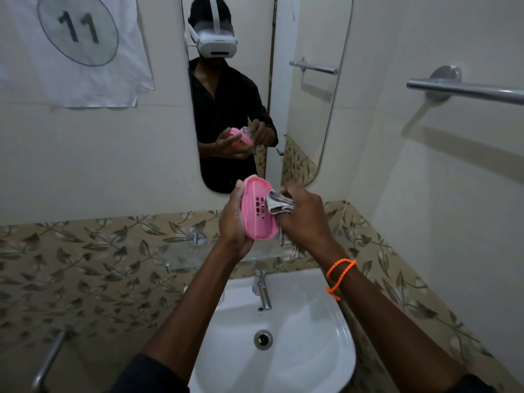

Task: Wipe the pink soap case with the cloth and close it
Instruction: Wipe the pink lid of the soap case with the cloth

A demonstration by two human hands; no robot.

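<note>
Soap case (259,211) gripped above sink (326,350), cloth (279,205) pressed inside

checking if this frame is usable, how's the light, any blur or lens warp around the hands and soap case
Head view: dim, flat indoor light with no hard glare; the pink soap case stays readable. Slight motion blur softens the right hand and the cloth; the left hand is sharper. Wide-angle warp bends the mirror edge and the towel bar; the bar throws a soft shadow on the wall.
</note>
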